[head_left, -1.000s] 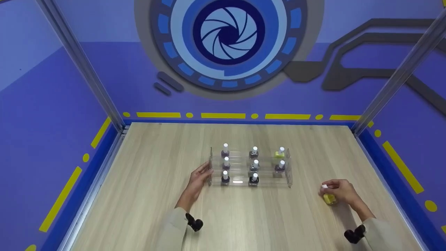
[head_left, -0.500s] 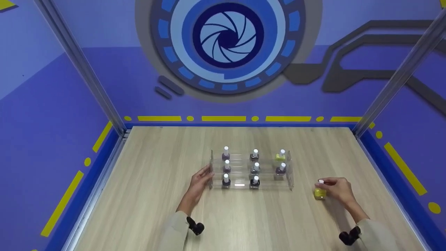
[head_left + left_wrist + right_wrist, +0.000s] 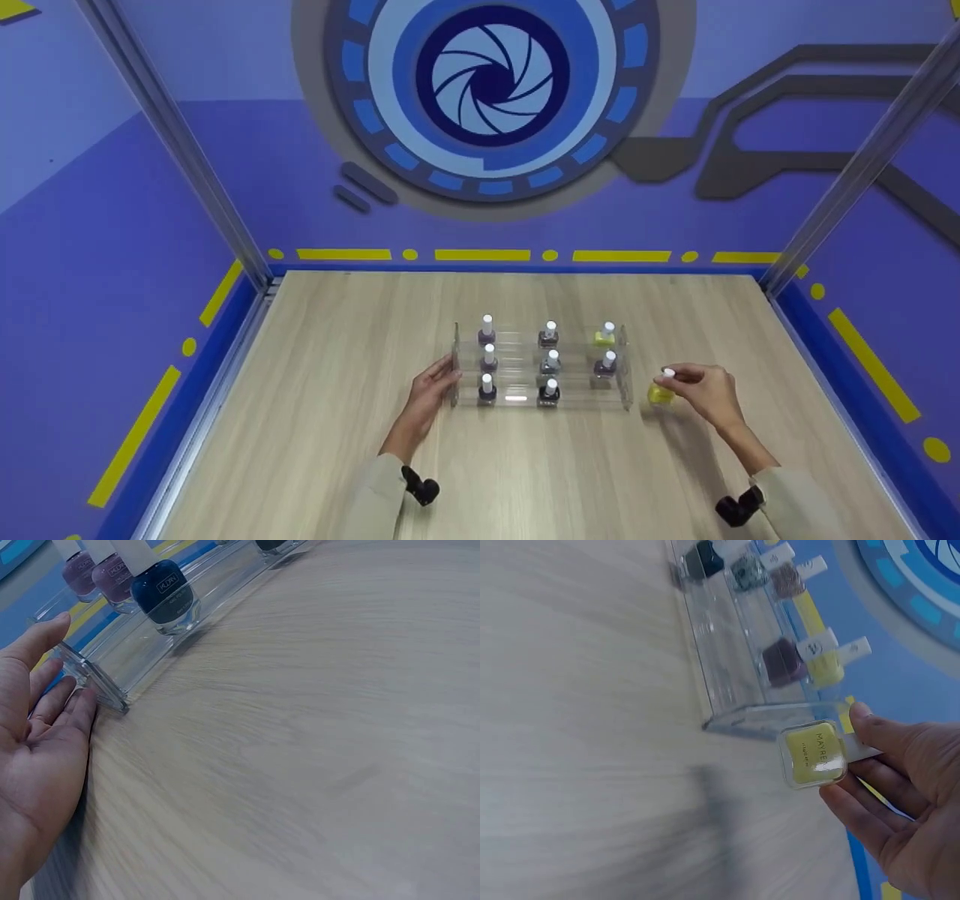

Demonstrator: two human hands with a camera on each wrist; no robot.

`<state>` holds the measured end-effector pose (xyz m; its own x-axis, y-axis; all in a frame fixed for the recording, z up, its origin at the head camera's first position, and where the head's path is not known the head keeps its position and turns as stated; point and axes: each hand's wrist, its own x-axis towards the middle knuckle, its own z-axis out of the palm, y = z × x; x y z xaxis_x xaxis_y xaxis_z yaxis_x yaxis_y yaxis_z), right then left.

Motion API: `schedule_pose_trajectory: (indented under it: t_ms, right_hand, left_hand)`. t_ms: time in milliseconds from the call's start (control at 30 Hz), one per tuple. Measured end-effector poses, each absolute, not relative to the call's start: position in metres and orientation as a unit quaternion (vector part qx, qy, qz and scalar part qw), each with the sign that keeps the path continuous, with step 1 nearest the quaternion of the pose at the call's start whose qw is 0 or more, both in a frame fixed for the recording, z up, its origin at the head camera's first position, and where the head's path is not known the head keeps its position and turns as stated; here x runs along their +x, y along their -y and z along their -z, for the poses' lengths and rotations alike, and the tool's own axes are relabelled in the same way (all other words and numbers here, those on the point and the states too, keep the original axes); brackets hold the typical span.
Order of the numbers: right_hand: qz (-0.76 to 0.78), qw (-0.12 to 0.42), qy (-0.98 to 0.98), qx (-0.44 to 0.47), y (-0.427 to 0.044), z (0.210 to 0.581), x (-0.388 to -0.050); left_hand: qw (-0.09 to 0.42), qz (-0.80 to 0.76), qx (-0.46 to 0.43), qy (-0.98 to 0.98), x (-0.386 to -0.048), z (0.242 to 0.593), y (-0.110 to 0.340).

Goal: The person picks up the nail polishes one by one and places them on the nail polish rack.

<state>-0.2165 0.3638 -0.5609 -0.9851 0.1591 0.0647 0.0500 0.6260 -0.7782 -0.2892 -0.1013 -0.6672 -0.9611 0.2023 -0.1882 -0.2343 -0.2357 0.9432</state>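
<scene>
My right hand pinches a yellow nail polish bottle by its white cap, upright above the table just right of a clear tiered rack. Thumb and fingertips meet at the cap in the right wrist view. My left hand rests against the rack's left end panel with fingers fairly straight. Nail polish bottles stand on three tiers. The front tier bears a dark blue bottle at left and a dark bottle in the middle. At right, a dark purple bottle stands mid-tier and a yellow one behind it.
The rack stands on a light wood table. A blue patterned wall rises behind it, and metal posts stand at the back corners. Black cameras sit at both wrists.
My right hand has carried the yellow nail polish bottle leftward and farther from me, closer to the rack's right end. The left hand stays against the rack.
</scene>
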Motion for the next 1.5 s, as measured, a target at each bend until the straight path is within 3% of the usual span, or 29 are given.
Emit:
schedule_pose_trajectory:
  t_ms: [733,1500]
  right_hand:
    - [-0.455,0.103,0.884,-0.021,-0.306,0.570,-0.232]
    - [-0.422,0.105,0.900,0.030,-0.291,0.598,-0.234]
  left_hand:
    - [0.140,-0.796,-0.009,-0.589,-0.292,0.665,0.106]
    - [0.137,-0.795,-0.007,-0.591,-0.290,0.667,0.103]
